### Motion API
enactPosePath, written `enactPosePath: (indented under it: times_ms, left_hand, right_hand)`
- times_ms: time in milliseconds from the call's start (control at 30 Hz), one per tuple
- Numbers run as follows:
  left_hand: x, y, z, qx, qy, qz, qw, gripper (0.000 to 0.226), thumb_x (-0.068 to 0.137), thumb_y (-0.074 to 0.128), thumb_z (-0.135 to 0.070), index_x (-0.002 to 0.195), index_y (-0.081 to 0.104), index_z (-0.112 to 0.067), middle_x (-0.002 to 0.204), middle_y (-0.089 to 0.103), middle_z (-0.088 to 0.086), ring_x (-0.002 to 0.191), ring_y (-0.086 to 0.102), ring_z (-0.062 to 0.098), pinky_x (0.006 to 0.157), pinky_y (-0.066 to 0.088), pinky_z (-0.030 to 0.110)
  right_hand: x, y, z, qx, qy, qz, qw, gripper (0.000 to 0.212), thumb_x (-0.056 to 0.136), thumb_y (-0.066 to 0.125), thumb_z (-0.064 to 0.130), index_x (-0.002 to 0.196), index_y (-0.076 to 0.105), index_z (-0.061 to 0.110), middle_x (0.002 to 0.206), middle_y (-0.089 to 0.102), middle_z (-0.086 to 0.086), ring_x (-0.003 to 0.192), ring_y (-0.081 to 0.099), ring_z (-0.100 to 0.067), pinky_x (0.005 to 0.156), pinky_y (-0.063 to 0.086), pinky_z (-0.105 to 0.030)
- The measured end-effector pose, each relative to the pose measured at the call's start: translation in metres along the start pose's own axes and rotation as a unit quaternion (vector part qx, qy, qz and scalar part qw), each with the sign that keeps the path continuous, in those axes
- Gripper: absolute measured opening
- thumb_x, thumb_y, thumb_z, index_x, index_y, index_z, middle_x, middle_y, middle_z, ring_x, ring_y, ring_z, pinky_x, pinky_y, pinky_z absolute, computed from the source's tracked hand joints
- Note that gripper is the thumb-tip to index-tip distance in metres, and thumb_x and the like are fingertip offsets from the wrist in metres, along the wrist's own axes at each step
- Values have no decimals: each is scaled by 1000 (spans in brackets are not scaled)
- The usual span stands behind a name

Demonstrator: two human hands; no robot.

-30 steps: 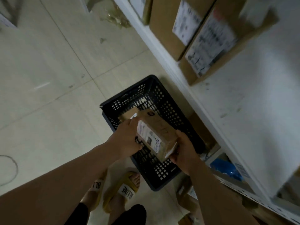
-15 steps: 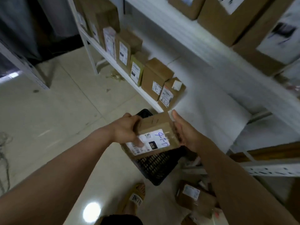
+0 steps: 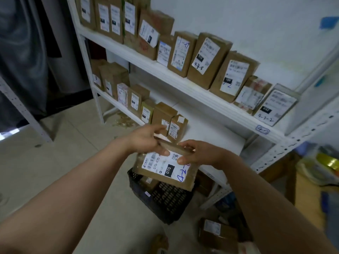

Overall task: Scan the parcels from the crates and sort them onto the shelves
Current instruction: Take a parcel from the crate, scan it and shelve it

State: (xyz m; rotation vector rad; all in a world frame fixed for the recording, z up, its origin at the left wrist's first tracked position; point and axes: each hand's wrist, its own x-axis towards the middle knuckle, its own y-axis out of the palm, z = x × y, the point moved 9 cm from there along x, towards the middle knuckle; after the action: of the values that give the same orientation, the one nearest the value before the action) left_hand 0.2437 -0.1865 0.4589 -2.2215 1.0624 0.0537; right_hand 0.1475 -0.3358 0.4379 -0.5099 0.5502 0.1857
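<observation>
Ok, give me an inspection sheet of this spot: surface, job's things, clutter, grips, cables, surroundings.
Surface: white shelf, bare to the right of a row of standing parcels.
Job's things: labelled parcel held above the black crate.
Clutter: boxes on the floor; scraps under the shelf.
Grips: left hand and right hand both pinch the labelled parcel's top edge.
Cables: nothing seen.
Surroundings: upper shelf lined with labelled boxes; dark curtain at left.
</observation>
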Motion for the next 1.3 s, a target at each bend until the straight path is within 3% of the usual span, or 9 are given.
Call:
enactPosePath:
  times_ms: [67,133,333,467,633,767,967,1067,1300]
  left_hand:
    - [-16,-19,-9,-87,13,-111,990,117,65,93,-34,158,22,-33,155,38,8,133,50,31,107,47,50]
    - [-31,-26,-12,-200,11,-161,967,125,62,94,-40,159,15,-31,155,39,7,137,46,31,113,40,54]
    - [-51,50,-46,-371,1,-28,928,134,51,97,-35,159,18,-23,146,54,0,139,46,28,120,23,57]
    - [-38,108,-83,-402,26,33,915,99,49,94,-39,138,55,-21,121,73,5,114,69,31,106,45,62]
    - [-14,186,-111,-356,-2,45,934,75,60,90,-27,129,62,-19,110,77,1,99,75,25,85,57,45]
    - [8,256,-119,-318,-35,70,945,99,44,98,-31,132,56,-14,112,77,0,98,75,23,84,61,46]
    - [24,326,-139,-293,-74,76,950,96,43,97,-31,126,52,-15,108,77,-1,96,74,24,86,60,50]
    - [29,351,-144,-292,-94,64,950,77,67,91,-12,125,40,-16,113,71,2,100,70,24,86,57,47]
    - [39,407,-145,-287,-130,66,947,74,73,82,1,126,33,-15,112,69,5,100,68,26,94,55,49]
  right_hand:
    - [-24,1,-2,63,-14,-31,997,37,84,82,29,115,61,27,104,77,1,100,74,-22,90,59,-41]
    - [-43,-5,-10,140,-18,-74,987,58,77,86,37,126,57,21,111,76,-7,109,70,-36,102,51,-58]
    - [-89,-21,-6,303,-93,-123,941,59,80,78,37,131,60,13,120,73,-11,111,70,-30,95,56,-47]
    - [-119,-29,-35,330,-81,-138,930,32,94,67,28,123,61,17,112,76,-6,104,72,-24,93,57,-44]
    - [-160,-51,-128,295,0,-189,937,32,92,71,37,121,64,24,111,77,1,111,69,-25,103,52,-51]
    - [-194,-67,-204,315,52,-220,922,40,88,77,27,123,64,14,111,77,-5,106,72,-26,98,55,-46]
    - [-273,-123,-312,253,160,-481,824,15,96,66,27,107,66,17,93,69,-3,82,65,-14,65,53,-26]
    - [-307,-137,-377,213,246,-518,791,36,94,68,26,126,59,14,101,60,-1,84,59,-16,64,52,-30]
    - [-332,-105,-485,201,440,-456,747,90,81,79,34,147,23,11,146,33,-22,129,42,-42,103,47,-51]
